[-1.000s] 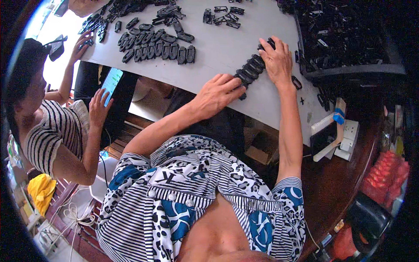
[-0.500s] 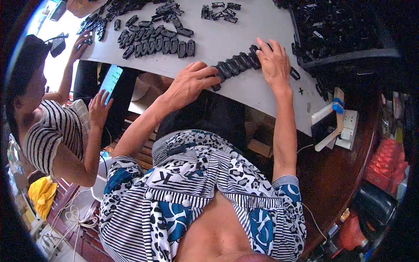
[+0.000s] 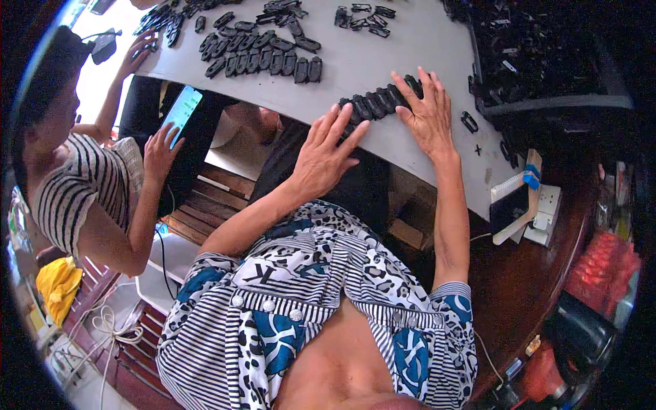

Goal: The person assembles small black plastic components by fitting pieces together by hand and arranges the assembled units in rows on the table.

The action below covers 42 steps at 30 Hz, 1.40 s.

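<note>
A short slanting row of small black oblong plastic parts (image 3: 378, 102) lies side by side near the front edge of the white table (image 3: 328, 68). At the row's left end is my left hand (image 3: 325, 154), its fingers stretched out and apart, the tips over the end parts. My right hand (image 3: 428, 119) is spread at the other end, its thumb and index finger beside the last part. Neither hand grips anything. The finger ends hide some of the end parts, and whether they touch them I cannot tell. One loose black part (image 3: 469, 122) lies right of my right hand.
More black parts (image 3: 263, 61) lie in rows and heaps at the left back, with a small group (image 3: 365, 19) behind. A large dark bin (image 3: 540, 55) of parts stands at the right, near a power strip (image 3: 544, 212). On the left, a co-worker holds a phone (image 3: 183, 109).
My left hand's curled fingers have straightened and spread, and the hand has drawn back toward me. My right hand's fingers have fanned wider. The whole view has shifted slightly.
</note>
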Available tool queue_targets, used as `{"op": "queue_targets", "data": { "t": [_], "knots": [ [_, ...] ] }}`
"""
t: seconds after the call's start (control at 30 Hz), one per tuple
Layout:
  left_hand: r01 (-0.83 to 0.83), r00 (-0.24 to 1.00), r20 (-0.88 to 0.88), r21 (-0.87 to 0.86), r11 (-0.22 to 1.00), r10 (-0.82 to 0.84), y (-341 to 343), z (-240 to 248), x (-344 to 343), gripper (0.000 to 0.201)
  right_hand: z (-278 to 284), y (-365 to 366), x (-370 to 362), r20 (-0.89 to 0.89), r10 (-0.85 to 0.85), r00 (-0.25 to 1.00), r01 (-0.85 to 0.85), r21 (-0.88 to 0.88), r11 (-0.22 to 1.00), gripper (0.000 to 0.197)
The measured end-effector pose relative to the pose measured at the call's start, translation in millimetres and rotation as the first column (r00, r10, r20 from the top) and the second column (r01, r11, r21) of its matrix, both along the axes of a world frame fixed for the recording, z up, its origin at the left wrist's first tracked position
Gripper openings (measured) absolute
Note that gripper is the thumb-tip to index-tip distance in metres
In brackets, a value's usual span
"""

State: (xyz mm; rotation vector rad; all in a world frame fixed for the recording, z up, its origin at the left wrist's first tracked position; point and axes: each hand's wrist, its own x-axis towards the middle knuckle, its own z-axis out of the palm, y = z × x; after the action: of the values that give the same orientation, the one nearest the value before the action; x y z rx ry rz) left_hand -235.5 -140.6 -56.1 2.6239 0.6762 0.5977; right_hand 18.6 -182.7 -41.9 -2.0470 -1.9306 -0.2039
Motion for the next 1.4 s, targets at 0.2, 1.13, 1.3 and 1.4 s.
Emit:
{"op": "queue_targets", "data": {
  "t": [0.2,1.13,1.3,1.4],
  "knots": [
    [-0.011,1.0,0.002,0.012,1.0,0.011,7.8,-0.6,-10.7,0.079,-1.6,-1.2,-23.0,0.025,-0.053,0.998,0.053,-0.02,0.998,0.055],
    [-0.001,0.999,0.046,0.157,0.988,-0.006,91.1,-10.3,-77.2,0.064,-4.9,32.4,-107.9,0.016,-0.12,0.993,0.12,-0.058,0.991,0.065],
    [-0.017,0.998,0.067,0.143,0.99,0.008,99.1,-10.6,-84.5,0.056,-5.2,38.9,-117.8,0.014,-0.113,0.993,0.114,-0.064,0.991,0.065],
    [-0.033,0.991,0.129,0.126,0.991,0.017,102.7,-14.7,-85.1,0.051,-5.8,41.9,-122.3,0.017,-0.114,0.993,0.114,-0.064,0.991,0.066]
  ]
}}
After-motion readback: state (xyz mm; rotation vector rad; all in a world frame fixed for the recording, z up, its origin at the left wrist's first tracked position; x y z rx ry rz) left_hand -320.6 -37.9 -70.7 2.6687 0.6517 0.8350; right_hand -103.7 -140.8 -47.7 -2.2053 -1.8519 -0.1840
